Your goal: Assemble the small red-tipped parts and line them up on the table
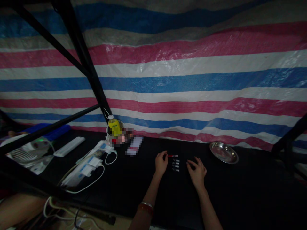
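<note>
My left hand (pixel 161 163) rests on a black table (pixel 240 185) and pinches the end of a thin red-and-silver pen-like piece (pixel 173 156) that lies flat, pointing right. Just below it, a short row of small dark pieces with silver tips (pixel 176 165) lies on the cloth. My right hand (pixel 197 171) lies flat on the table to the right of that row, fingers spread and pointing toward it, holding nothing.
A round metal dish (pixel 224 152) sits at the back right. At the back left are a yellow bottle (pixel 114 126), white chargers with cables (pixel 91 163) and a white strip (pixel 69 146). Black frame bars (pixel 81 51) cross the left. A striped tarp (pixel 192 80) hangs behind.
</note>
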{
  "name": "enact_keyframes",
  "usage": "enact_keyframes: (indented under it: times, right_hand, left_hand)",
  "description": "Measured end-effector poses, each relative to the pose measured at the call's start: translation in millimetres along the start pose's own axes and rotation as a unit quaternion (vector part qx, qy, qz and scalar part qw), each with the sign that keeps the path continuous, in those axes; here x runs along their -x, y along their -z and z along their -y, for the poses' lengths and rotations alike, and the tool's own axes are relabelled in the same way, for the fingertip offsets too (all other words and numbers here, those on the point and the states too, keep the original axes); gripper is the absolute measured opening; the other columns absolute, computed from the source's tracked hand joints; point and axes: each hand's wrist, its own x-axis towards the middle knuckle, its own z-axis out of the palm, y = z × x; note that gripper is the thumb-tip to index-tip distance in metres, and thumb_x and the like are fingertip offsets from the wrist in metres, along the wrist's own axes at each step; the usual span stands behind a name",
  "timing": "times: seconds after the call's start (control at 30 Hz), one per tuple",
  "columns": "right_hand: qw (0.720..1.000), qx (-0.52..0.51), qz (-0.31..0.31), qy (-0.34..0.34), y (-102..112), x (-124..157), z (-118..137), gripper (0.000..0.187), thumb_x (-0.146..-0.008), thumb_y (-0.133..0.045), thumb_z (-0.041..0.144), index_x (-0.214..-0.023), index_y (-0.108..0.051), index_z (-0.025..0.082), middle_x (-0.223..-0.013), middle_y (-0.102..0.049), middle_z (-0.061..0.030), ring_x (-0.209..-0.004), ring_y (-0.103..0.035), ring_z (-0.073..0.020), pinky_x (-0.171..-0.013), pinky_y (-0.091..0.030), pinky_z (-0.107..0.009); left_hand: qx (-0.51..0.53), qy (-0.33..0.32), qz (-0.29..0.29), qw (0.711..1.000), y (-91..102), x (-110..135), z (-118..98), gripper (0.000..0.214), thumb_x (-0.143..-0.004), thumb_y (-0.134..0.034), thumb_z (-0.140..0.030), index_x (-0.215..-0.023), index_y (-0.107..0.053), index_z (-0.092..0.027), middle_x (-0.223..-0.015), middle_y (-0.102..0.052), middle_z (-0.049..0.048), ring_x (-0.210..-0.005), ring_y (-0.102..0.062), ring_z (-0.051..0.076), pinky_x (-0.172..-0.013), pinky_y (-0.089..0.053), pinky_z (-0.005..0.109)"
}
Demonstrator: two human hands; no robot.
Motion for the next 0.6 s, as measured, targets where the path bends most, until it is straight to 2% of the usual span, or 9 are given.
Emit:
enact_keyframes:
  times: [0.13,0.23,0.37,0.5,0.6]
  right_hand:
    - [0.998,0.043,0.036,0.0,1,1,3,0.032,-0.076,-0.053,0.042,-0.099,-0.067,0.026,-0.131,-0.046,-0.0126,-0.125,-0.035,-0.0306,-0.094,-0.024,-0.049]
    - [0.995,0.084,0.049,-0.004,3,1,8,0.043,-0.075,-0.054,0.046,-0.112,-0.061,0.026,-0.136,-0.039,-0.0153,-0.126,-0.033,-0.0315,-0.095,-0.024,-0.05]
    - [0.985,0.158,0.065,-0.019,1,1,15,0.06,-0.075,-0.052,0.053,-0.127,-0.048,0.023,-0.141,-0.032,-0.0177,-0.129,-0.03,-0.0307,-0.099,-0.021,-0.048]
    - [0.973,0.205,0.107,-0.019,-1,-2,17,0.058,-0.081,-0.044,0.052,-0.132,-0.042,0.023,-0.141,-0.034,-0.0152,-0.132,-0.026,-0.0275,-0.103,-0.019,-0.044]
    - [0.969,0.216,0.121,-0.006,-4,-5,16,0.057,-0.084,-0.041,0.05,-0.134,-0.04,0.022,-0.14,-0.036,-0.0146,-0.132,-0.027,-0.027,-0.103,-0.022,-0.041]
  left_hand:
    - [-0.033,-0.017,-0.001,0.999,-0.2,1,-5,0.022,-0.081,-0.051,-0.023,-0.097,-0.065,-0.021,-0.096,-0.067,0.0069,-0.095,-0.059,0.021,-0.086,-0.046,0.04]
    - [-0.099,-0.054,0.014,0.994,0.2,5,-11,0.026,-0.084,-0.049,-0.03,-0.106,-0.062,-0.023,-0.11,-0.064,0.007,-0.107,-0.055,0.023,-0.091,-0.042,0.042]
    - [-0.174,-0.093,0.076,0.977,3.3,14,-17,0.038,-0.088,-0.043,-0.037,-0.124,-0.048,-0.025,-0.129,-0.052,0.0072,-0.124,-0.041,0.022,-0.099,-0.034,0.043]
    - [-0.236,-0.121,0.149,0.952,7.3,21,-20,0.056,-0.085,-0.042,-0.052,-0.133,-0.037,-0.025,-0.141,-0.036,0.0097,-0.132,-0.028,0.026,-0.102,-0.028,0.047]
    - [-0.27,-0.126,0.186,0.936,6.5,22,-22,0.07,-0.08,-0.044,-0.06,-0.137,-0.03,-0.023,-0.145,-0.029,0.0141,-0.133,-0.024,0.03,-0.103,-0.025,0.051]
